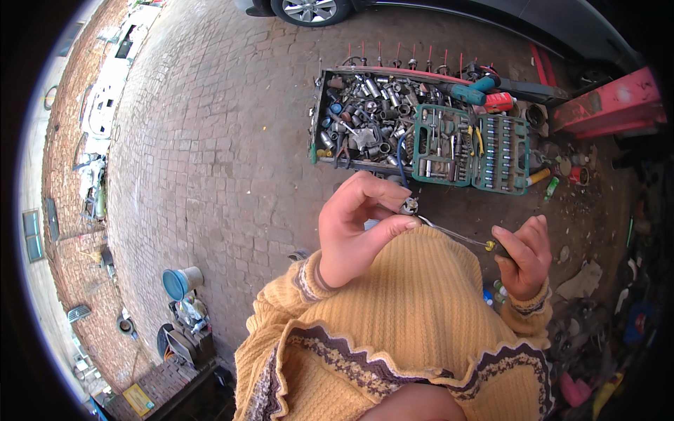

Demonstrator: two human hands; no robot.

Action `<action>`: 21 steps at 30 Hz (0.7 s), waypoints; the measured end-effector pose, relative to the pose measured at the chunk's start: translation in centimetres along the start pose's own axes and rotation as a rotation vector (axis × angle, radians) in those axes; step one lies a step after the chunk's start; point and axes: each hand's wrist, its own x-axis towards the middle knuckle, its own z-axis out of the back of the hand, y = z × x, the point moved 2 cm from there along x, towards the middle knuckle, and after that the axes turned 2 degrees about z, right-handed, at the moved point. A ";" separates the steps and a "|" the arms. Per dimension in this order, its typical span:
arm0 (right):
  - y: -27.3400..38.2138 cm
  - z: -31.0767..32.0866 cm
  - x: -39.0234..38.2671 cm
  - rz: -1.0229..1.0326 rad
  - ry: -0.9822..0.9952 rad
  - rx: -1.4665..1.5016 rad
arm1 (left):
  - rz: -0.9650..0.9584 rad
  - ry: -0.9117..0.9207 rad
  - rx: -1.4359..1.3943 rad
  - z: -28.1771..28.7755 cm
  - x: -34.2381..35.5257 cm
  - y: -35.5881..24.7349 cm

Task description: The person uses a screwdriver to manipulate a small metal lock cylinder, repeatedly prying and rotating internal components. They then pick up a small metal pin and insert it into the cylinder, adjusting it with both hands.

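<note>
In front of my chest, my left hand (351,228) pinches a small round metal part (409,206) between thumb and fingertips. Its open end shows pale bits inside; I cannot make out its exact kind. My right hand (523,258) is closed on the dark end of a thin bent metal rod (456,235). A yellow collar (490,245) sits on the rod just beyond my fingers. The rod's far end reaches to my left thumb, close to the round part; whether they touch is hard to tell.
Ahead stands a metal tray (316,105) heaped with sockets and fittings. An open green socket case (519,186) rests on its right side, with a teal power tool (469,94) behind. A red steel post (604,105) and a car (491,17) are beyond. A blue bucket (177,284) stands left.
</note>
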 end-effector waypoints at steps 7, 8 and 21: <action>0.2 -0.1 0.2 0.034 0.022 -0.047 | -0.133 -0.001 0.153 0.1 0.1 -0.8; 0.3 -0.1 0.2 0.033 0.019 -0.047 | -0.152 0.003 0.183 0.1 0.1 -0.9; 1.3 -0.1 0.5 0.107 0.014 -0.216 | -0.188 -0.003 0.194 0.5 -0.3 -0.8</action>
